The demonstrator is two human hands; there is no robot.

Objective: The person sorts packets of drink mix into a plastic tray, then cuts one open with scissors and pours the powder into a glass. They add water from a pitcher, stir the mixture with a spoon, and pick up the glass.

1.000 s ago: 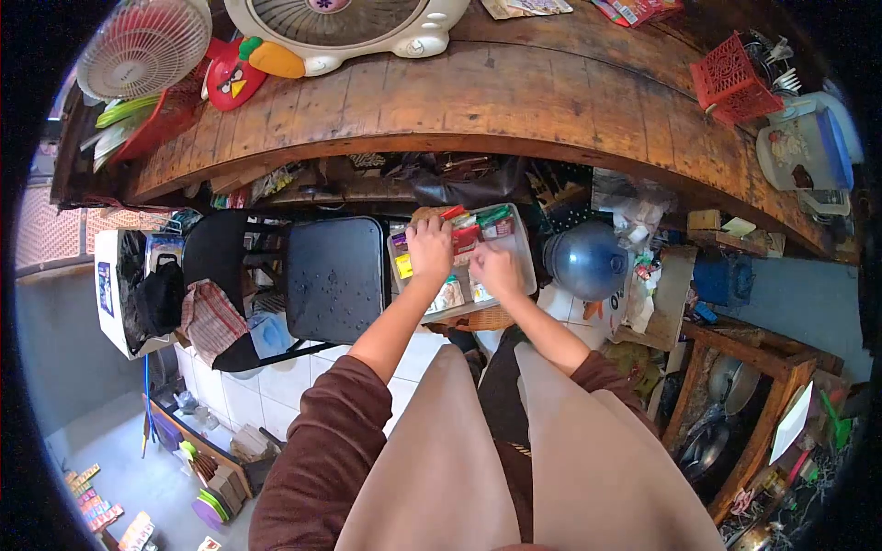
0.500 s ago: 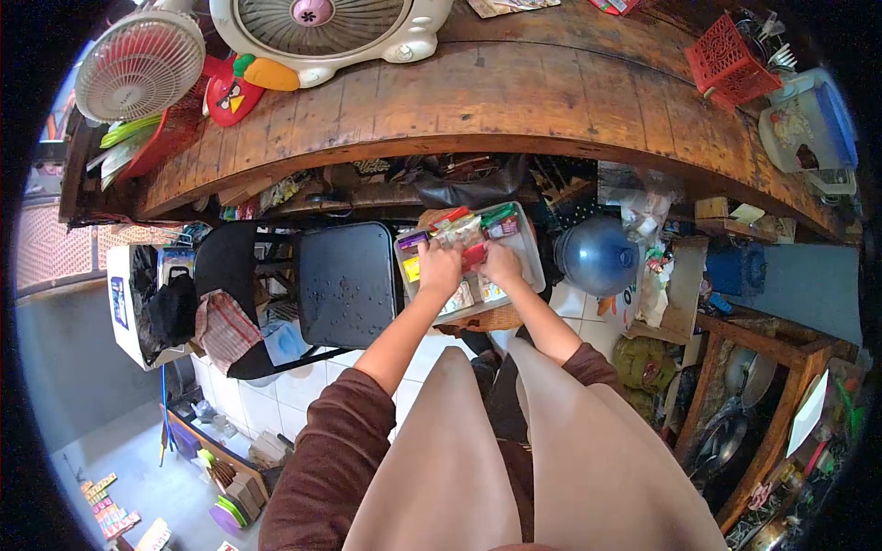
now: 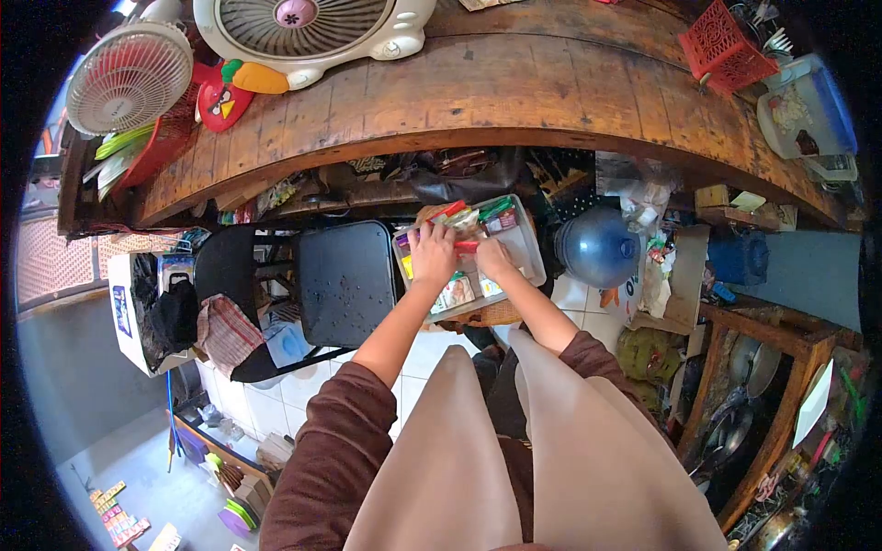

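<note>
A light plastic tray full of small colourful packets rests on a woven stool or seat. My left hand lies over the tray's left side, fingers apart on the purple and yellow packets, partly covering them. At the middle, my right hand is closed on the end of a red packet. Red-topped packets and green packets stand along the far side. White packets with printed pictures lie at the near side, below my hands.
A wooden table with a large fan spans the far side. A black chair stands left of the tray, and a blue water jug stands right. Further right is a wooden rack with pans.
My left hand has moved left, off the middle packets and onto the tray's left side. My right hand stays near the middle by the red packet. The view has shifted slightly.
</note>
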